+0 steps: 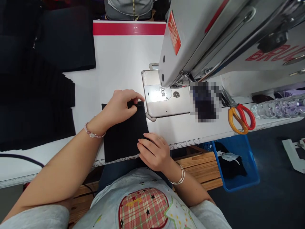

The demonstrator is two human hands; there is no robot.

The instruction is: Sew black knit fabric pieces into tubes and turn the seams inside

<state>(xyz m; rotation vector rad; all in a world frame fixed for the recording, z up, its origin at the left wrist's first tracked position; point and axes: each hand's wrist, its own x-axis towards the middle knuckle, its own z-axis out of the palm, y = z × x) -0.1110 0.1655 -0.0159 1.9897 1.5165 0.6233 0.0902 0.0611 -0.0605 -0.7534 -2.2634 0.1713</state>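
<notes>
While the left hand [120,108] pinches the top edge of a black ribbed fabric piece [125,135], the right hand [152,152] rests open on its lower edge. The piece lies on the white table [119,57], just left of the needle plate [158,93] of a sewing machine [181,47]. A pixelated patch [205,101] beside the plate hides whatever lies there; the fabric's underside does not show.

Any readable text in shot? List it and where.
"BRUC": red lettering on the sewing machine arm, any further letters unclear.
Red label on the machine head: too blurred to read.
Measuring tape along the table edge: numbers too small.
Yellow script on shirt's plaid patch: too small.
</notes>
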